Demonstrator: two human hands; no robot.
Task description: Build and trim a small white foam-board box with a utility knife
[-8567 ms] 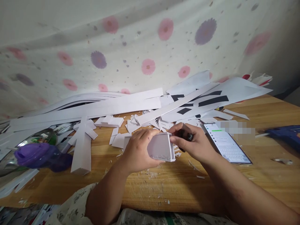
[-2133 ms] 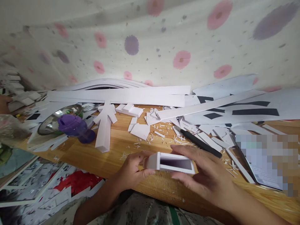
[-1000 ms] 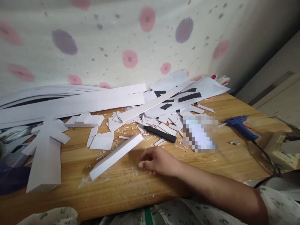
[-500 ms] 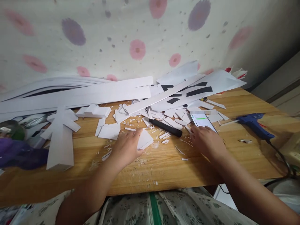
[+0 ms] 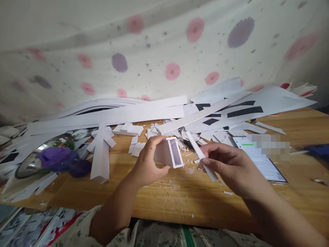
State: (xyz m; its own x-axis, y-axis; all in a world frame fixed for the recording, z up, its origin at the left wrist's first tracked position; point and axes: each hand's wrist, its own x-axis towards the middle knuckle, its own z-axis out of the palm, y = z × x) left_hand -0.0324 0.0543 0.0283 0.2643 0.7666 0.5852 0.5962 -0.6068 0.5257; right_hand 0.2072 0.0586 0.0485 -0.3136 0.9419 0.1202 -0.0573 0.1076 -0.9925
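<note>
Head view: left fingers [image 5: 154, 141] grip hollow white board box [image 5: 162, 153], open end toward 3 o'clock. Right fingers [image 5: 216, 165] pinch narrow white board strip [image 5: 194, 144] at its 3 o'clock, above brown wooden bench [image 5: 164, 204]. Likely pairing step; mating would need squared edges.

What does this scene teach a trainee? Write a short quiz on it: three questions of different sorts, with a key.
1. What does the left hand hold?
2. True or false: the right hand is empty.
3. Fill in, from the person's own view: the phone lies to the ____ of the purple bottle.

Key:
1. A white box, its open end toward the other hand.
2. False; it holds a white strip.
3. right
</note>
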